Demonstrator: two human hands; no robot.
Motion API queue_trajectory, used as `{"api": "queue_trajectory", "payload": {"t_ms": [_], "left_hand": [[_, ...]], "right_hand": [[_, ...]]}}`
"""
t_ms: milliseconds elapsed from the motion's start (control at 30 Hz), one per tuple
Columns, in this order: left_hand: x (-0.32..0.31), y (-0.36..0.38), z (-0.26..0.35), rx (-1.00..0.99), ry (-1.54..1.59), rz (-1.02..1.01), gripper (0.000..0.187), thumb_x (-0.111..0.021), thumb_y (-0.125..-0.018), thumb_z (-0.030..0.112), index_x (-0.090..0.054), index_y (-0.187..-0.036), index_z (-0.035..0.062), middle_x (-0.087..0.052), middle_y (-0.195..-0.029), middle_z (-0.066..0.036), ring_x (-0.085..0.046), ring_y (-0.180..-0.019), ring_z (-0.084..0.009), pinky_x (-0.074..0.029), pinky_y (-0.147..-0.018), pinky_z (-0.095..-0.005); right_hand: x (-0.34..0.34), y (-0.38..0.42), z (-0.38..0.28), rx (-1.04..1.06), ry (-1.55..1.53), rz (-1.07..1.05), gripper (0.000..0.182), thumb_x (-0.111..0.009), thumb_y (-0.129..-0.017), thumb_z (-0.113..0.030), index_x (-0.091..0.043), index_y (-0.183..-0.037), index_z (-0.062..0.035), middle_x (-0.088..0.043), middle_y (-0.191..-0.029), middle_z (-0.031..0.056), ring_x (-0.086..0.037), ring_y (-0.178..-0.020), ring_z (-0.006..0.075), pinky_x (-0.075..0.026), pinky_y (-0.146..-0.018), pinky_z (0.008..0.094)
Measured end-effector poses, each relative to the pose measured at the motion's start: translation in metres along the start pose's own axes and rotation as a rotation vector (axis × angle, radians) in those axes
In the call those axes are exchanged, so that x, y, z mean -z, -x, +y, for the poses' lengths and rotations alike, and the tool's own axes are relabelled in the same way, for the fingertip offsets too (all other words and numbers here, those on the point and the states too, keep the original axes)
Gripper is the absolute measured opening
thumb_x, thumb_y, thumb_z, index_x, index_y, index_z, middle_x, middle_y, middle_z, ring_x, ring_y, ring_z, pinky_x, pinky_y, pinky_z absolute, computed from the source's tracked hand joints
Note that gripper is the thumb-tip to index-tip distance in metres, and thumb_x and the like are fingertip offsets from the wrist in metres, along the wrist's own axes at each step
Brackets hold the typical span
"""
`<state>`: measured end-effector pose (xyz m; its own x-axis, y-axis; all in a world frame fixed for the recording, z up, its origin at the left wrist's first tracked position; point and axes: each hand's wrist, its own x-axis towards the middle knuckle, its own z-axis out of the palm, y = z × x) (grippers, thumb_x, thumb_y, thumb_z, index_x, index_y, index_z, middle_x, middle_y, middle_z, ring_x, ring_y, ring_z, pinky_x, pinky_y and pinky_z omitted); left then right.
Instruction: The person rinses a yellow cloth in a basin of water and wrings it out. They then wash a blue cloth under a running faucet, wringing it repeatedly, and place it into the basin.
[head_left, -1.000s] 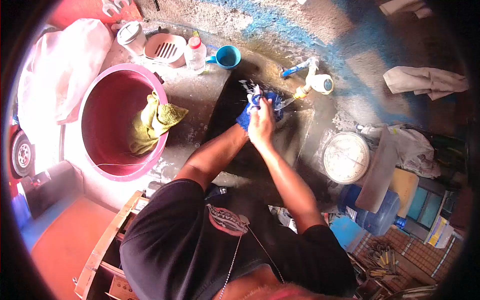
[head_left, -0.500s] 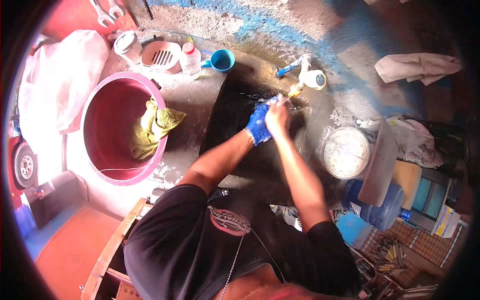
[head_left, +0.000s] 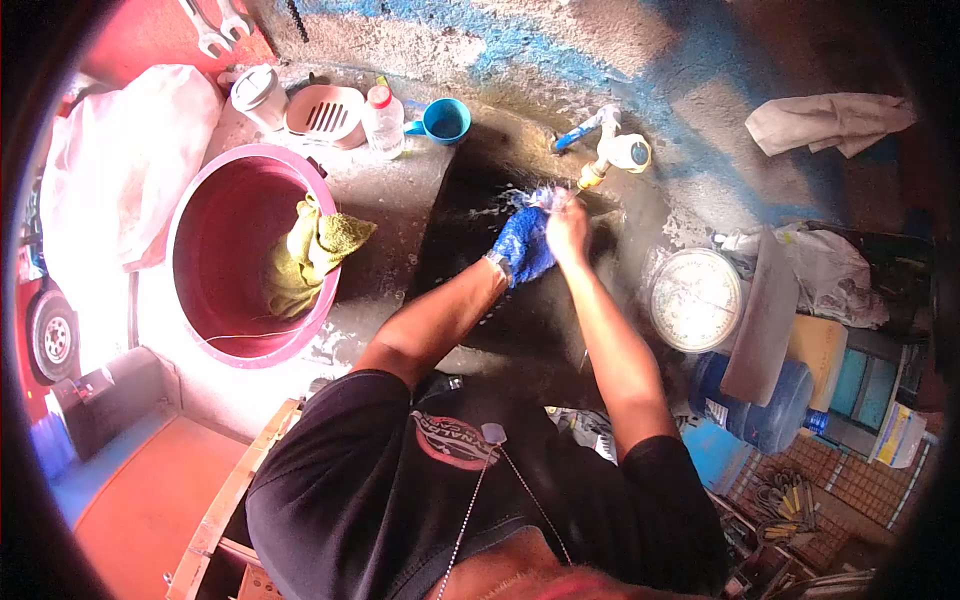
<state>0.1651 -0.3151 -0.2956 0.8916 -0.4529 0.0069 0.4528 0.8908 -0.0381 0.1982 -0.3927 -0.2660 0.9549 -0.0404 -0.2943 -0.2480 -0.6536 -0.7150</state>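
Note:
My left hand (head_left: 522, 245) wears a wet blue glove with a pale edge at the wrist, and water splashes around its fingers. Pressed against the gloved fingers is my bare right hand (head_left: 567, 228), closed over the glove's tip end. Both hands are together above the dark sink basin (head_left: 455, 235), just under the faucet (head_left: 592, 178). Spray and blur hide the left fingers, so their pose cannot be made out.
Left of the basin stands a pink tub (head_left: 190, 300) with a yellow-green cloth (head_left: 312, 250) over its rim. A blue mug (head_left: 445, 121), clear bottle (head_left: 383, 125) and soap dish (head_left: 326, 115) line the back. To the right are a round dial scale (head_left: 697, 300) and blue water jug (head_left: 765, 400).
The right hand has shifted slightly right and the gloved hand has turned, showing more of its blue surface. More water sprays to the left of the fingers.

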Motion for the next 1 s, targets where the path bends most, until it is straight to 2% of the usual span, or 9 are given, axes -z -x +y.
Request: {"api": "queue_trajectory", "payload": {"t_ms": [167, 367, 433, 533, 567, 700, 767, 833, 1000], "left_hand": [[0.06, -0.002, 0.005, -0.014, 0.174, -0.126, 0.036, -0.036, -0.099, 0.031, -0.054, -0.121, 0.0085, -0.059, -0.117, -0.011, -0.057, -0.104, -0.0254, -0.043, -0.099, -0.0392], [0.055, 0.0, 0.013, -0.002, 0.206, -0.152, 0.035, -0.036, -0.098, 0.025, -0.051, -0.127, 0.0111, -0.05, -0.133, -0.013, -0.048, -0.121, -0.0238, -0.039, -0.104, -0.0386], [0.095, -0.003, 0.013, 0.095, 1.088, -0.227, 0.04, -0.033, -0.099, 0.023, -0.046, -0.135, 0.0104, -0.046, -0.138, -0.013, -0.046, -0.125, -0.0241, -0.037, -0.106, -0.0381], [0.084, 0.008, 0.024, -0.113, -0.049, -0.313, 0.041, -0.029, -0.099, 0.02, -0.049, -0.13, 0.0044, -0.053, -0.132, -0.013, -0.052, -0.119, -0.0254, -0.038, -0.106, -0.0361], [0.012, 0.018, 0.023, -0.062, -0.126, 0.377, 0.039, -0.033, -0.098, 0.025, -0.055, -0.123, 0.005, -0.061, -0.12, -0.012, -0.059, -0.109, -0.0261, -0.042, -0.101, -0.0375], [0.012, 0.019, 0.028, -0.073, -0.124, 0.35, 0.038, -0.039, -0.097, 0.027, -0.055, -0.123, 0.0048, -0.063, -0.115, -0.013, -0.059, -0.108, -0.025, -0.045, -0.098, -0.04], [0.056, 0.014, 0.025, 0.067, 0.383, -0.126, 0.039, -0.035, -0.097, 0.027, -0.055, -0.125, 0.0077, -0.062, -0.117, -0.012, -0.061, -0.102, -0.0259, -0.045, -0.096, -0.042], [0.004, 0.024, 0.021, 0.172, 0.005, 0.36, 0.04, -0.035, -0.097, 0.029, -0.055, -0.125, 0.0082, -0.062, -0.118, -0.012, -0.061, -0.104, -0.0277, -0.046, -0.096, -0.0432], [-0.068, 0.044, 0.053, 0.181, 0.092, 0.163, 0.06, -0.034, -0.096, 0.053, -0.052, -0.123, 0.0026, -0.061, -0.117, -0.02, -0.061, -0.103, -0.0348, -0.046, -0.095, -0.0497]], "right_hand": [[-0.047, 0.072, -0.013, 0.643, 0.356, 0.286, 0.04, -0.049, -0.092, -0.012, -0.049, -0.131, -0.0002, -0.049, -0.132, 0.0265, -0.045, -0.127, 0.0397, -0.032, -0.109, 0.0462], [-0.021, 0.03, -0.042, 0.067, 0.193, 0.13, 0.04, -0.049, -0.09, -0.012, -0.051, -0.128, -0.0001, -0.047, -0.134, 0.0279, -0.046, -0.126, 0.0366, -0.033, -0.109, 0.0401], [-0.045, 0.055, -0.022, 0.723, 0.307, 0.286, 0.046, -0.054, -0.085, -0.018, -0.049, -0.128, -0.0007, -0.048, -0.132, 0.0294, -0.044, -0.126, 0.041, -0.031, -0.11, 0.0436], [-0.048, 0.023, 0.004, 0.529, 0.096, 0.282, 0.046, -0.049, -0.089, -0.021, -0.046, -0.131, -0.0026, -0.053, -0.121, 0.0324, -0.054, -0.113, 0.0434, -0.043, -0.095, 0.0488], [-0.033, 0.009, -0.007, 0.109, 0.139, 0.189, 0.046, -0.044, -0.092, -0.024, -0.043, -0.133, -0.0041, -0.057, -0.112, 0.0316, -0.058, -0.103, 0.0462, -0.047, -0.086, 0.0513], [-0.049, 0.015, 0.008, 0.367, 0.319, 0.393, 0.044, -0.043, -0.093, -0.025, -0.046, -0.132, -0.0043, -0.057, -0.117, 0.0307, -0.056, -0.108, 0.0468, -0.046, -0.092, 0.0491], [-0.048, 0.028, 0.008, 0.687, 0.163, 0.336, 0.036, -0.046, -0.092, -0.018, -0.054, -0.123, -0.0024, -0.058, -0.118, 0.0264, -0.051, -0.116, 0.0449, -0.042, -0.097, 0.0462], [-0.027, -0.023, 0.039, 0.469, 0.057, 0.233, 0.028, -0.048, -0.092, -0.021, -0.06, -0.109, -0.0023, -0.062, -0.104, 0.0234, -0.059, -0.105, 0.038, -0.044, -0.091, 0.0466], [0.064, -0.047, 0.038, -0.375, -0.789, -0.418, 0.017, -0.052, -0.09, -0.019, -0.062, -0.094, -0.0057, -0.066, -0.085, 0.0057, -0.061, -0.075, 0.0174, -0.048, -0.069, 0.0301]]}}
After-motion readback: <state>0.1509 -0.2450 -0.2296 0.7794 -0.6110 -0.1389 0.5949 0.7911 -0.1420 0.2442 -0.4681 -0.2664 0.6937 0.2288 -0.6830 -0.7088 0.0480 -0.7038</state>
